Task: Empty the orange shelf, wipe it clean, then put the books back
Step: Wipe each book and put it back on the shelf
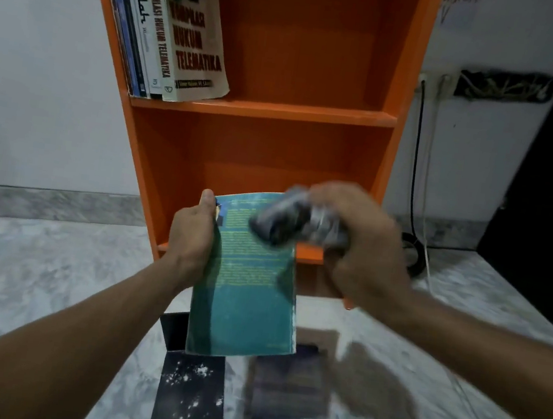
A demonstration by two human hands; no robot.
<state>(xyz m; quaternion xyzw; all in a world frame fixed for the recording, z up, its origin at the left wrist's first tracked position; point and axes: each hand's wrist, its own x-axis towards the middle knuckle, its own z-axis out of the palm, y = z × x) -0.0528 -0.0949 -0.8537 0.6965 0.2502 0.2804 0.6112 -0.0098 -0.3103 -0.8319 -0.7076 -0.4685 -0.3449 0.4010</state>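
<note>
Teal book, yellow txt, worn edges.

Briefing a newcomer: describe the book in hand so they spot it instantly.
Find the orange shelf; in front of its lower compartment, the left hand grips one book by its edge. It is the teal book with pale print, unlike the dark books on the floor beneath.

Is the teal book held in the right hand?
No, the left hand grips the teal book by its edge, while the right hand holds a grey cloth against its cover.
</note>
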